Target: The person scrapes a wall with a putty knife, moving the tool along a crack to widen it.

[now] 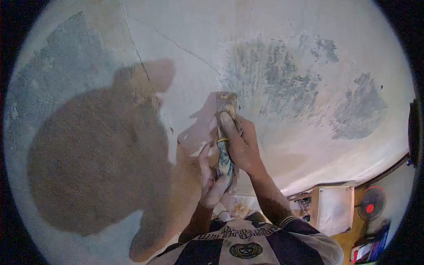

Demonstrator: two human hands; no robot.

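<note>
A putty knife (226, 100) with a worn, dirty blade is held upright in front of the wall (190, 79), its blade up near the surface. My right hand (238, 141) is closed round the lower blade and upper handle, with the thumb pressed flat along the blade. Below it, my left hand (214, 183) wraps the grey patterned handle near its end. Thin cracks run down the wall toward the blade. Rough grey patches (278, 79) show where the pale coating is broken, right of the blade.
Another large grey patch (57, 66) lies at the upper left. A big shadow (101, 163) covers much of the wall's left side. At lower right are a pale box-like piece of furniture (335, 210) and a fan (371, 204) with a red centre.
</note>
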